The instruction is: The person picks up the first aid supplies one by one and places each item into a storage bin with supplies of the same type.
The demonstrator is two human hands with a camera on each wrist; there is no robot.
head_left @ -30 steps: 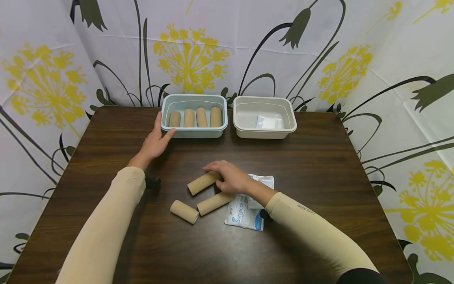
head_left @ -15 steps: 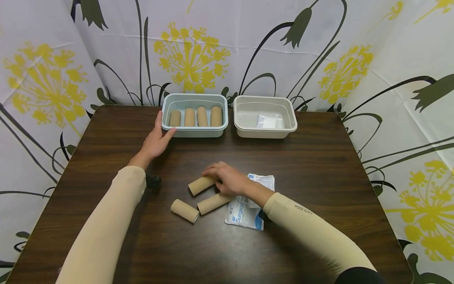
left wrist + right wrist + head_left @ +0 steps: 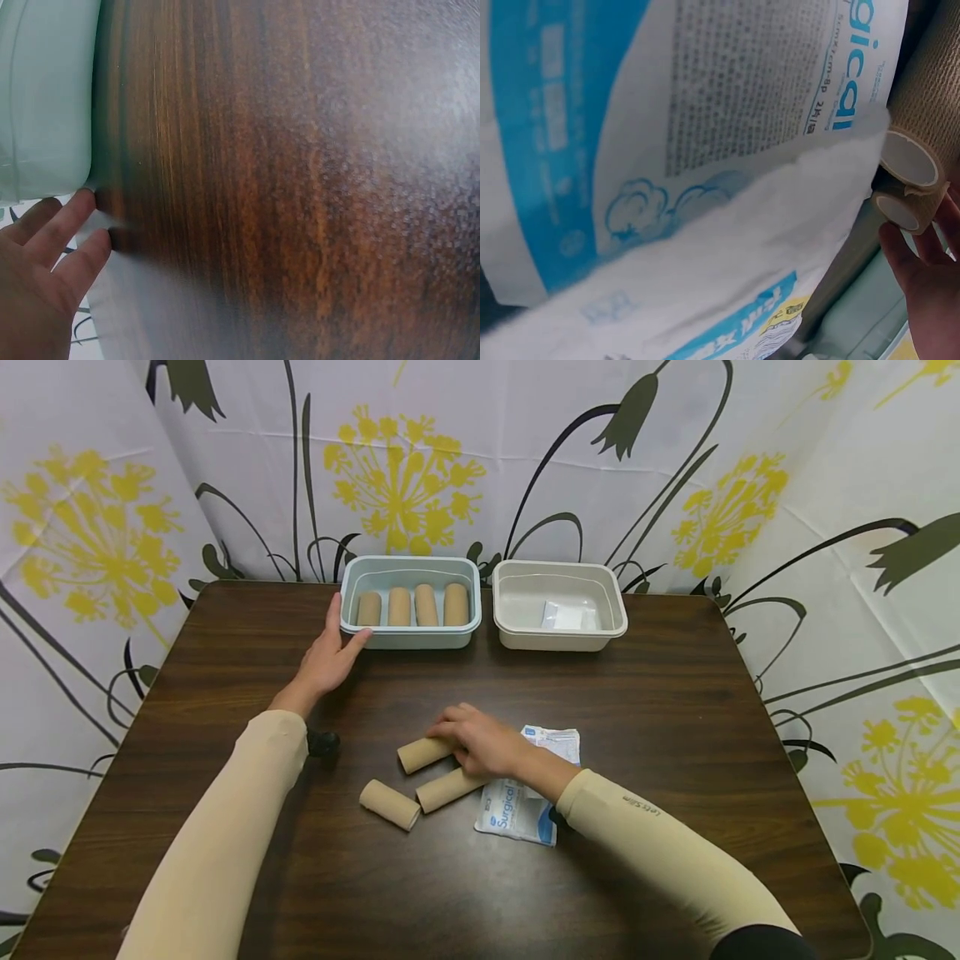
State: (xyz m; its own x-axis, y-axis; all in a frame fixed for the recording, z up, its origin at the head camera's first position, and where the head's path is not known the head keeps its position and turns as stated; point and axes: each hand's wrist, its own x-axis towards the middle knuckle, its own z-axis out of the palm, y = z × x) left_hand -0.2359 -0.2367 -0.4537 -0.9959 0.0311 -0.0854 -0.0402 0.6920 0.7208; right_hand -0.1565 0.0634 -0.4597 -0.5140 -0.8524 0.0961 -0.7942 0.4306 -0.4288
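In the head view my right hand (image 3: 480,742) bends over the right end of the farthest loose tan roll (image 3: 423,755), gripping it. The right wrist view shows fingertips at the small roll's end (image 3: 897,211), with its ribbed surface and pale hollow core. Close under the hand lies a second tan roll (image 3: 450,789), and a third roll (image 3: 390,805) sits nearer the front left. White-and-blue "Surgical" packets (image 3: 517,814) lie partly below my right wrist. My left hand (image 3: 324,662) rests with extended fingers against the left end of a light blue bin (image 3: 411,639).
Several tan rolls (image 3: 426,606) stand in a row inside the blue bin. To its right is a cream bin (image 3: 558,642) holding a small white packet (image 3: 562,617). Both bins sit near the back edge of the dark wooden table (image 3: 675,718), before a flowered curtain (image 3: 450,443).
My right fingers have closed in on the farthest loose roll, and the hand has dropped slightly toward me. The left hand and both bins have stayed in place.
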